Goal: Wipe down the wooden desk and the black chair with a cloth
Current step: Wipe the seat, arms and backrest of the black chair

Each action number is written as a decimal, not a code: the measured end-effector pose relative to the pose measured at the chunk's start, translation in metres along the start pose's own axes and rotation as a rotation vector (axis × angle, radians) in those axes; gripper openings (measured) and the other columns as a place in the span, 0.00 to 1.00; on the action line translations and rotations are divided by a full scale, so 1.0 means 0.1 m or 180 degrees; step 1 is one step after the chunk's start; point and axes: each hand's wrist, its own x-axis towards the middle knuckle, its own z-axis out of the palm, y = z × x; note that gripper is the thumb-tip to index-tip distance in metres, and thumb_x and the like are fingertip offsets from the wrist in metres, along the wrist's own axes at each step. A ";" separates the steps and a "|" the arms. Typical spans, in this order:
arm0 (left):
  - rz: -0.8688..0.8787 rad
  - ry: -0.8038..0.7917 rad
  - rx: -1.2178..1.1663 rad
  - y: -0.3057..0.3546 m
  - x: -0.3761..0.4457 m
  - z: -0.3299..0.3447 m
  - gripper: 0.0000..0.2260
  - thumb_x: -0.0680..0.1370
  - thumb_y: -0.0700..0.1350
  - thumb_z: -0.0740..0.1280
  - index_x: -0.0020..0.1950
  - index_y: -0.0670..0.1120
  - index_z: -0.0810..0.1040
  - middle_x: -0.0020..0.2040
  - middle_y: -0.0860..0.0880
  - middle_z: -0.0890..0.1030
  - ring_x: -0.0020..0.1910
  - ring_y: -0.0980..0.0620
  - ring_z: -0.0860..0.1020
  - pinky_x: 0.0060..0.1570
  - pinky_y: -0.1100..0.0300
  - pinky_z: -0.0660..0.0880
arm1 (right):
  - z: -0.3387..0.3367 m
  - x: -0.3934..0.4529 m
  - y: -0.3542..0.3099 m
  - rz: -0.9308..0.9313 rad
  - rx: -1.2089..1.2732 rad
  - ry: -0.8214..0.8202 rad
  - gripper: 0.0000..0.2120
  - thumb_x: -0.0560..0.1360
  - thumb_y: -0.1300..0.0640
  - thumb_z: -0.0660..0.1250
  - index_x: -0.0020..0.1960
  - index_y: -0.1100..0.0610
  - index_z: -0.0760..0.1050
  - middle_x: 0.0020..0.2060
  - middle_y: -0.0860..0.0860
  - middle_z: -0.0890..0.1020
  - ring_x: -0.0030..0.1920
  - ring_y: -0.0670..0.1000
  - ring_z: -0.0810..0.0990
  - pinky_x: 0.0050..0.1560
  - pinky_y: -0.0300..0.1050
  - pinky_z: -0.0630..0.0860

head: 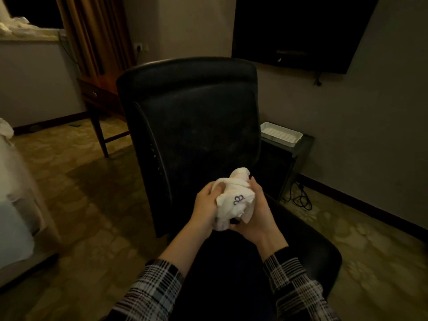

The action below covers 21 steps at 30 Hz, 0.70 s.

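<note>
The black chair [194,117] faces me, its tall backrest filling the middle of the view and its seat running under my forearms. A bunched white cloth [234,200] with a small dark emblem is held between both hands above the seat. My left hand [205,209] grips its left side, thumb tucked into the folds. My right hand [254,216] curls around its right side and underside. The wooden desk [99,93] stands behind the chair at the left, against the curtain, mostly hidden by the backrest.
A dark low cabinet [301,149] with a white tray [281,133] on top stands right of the chair, cables [298,195] on the floor beside it. A wall television [301,31] hangs above. A bed edge [16,205] lies at the left. Patterned carpet surrounds the chair.
</note>
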 end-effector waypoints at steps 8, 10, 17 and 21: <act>0.0266 0.0828 0.2797 -0.22 0.02 0.33 0.20 0.79 0.49 0.63 0.70 0.49 0.66 0.76 0.42 0.49 0.76 0.44 0.43 0.74 0.48 0.40 | -0.43 -0.31 0.23 -0.0704 0.0652 -0.0615 0.36 0.66 0.44 0.74 0.66 0.63 0.72 0.60 0.64 0.77 0.58 0.61 0.78 0.52 0.57 0.77; 0.0371 0.0641 0.2974 -0.24 0.07 0.45 0.21 0.80 0.48 0.62 0.72 0.49 0.63 0.77 0.42 0.46 0.75 0.43 0.40 0.73 0.48 0.39 | -0.48 -0.23 0.18 -0.0760 0.0740 -0.0177 0.33 0.72 0.41 0.66 0.66 0.64 0.71 0.57 0.62 0.79 0.55 0.59 0.80 0.50 0.53 0.78; 0.1078 0.0239 0.2715 -0.03 0.72 0.60 0.18 0.81 0.45 0.58 0.71 0.47 0.65 0.77 0.45 0.50 0.76 0.46 0.45 0.74 0.47 0.43 | -0.59 0.58 -0.26 -0.0828 0.0640 0.1326 0.44 0.60 0.36 0.73 0.66 0.62 0.70 0.53 0.61 0.82 0.51 0.59 0.82 0.54 0.56 0.78; 0.1822 0.0486 0.3992 0.26 1.28 0.51 0.21 0.79 0.39 0.60 0.72 0.46 0.64 0.76 0.45 0.52 0.76 0.47 0.46 0.73 0.51 0.39 | -0.70 1.16 -0.51 -0.1197 0.0111 0.1681 0.44 0.65 0.49 0.77 0.73 0.58 0.57 0.61 0.56 0.76 0.56 0.55 0.79 0.59 0.56 0.76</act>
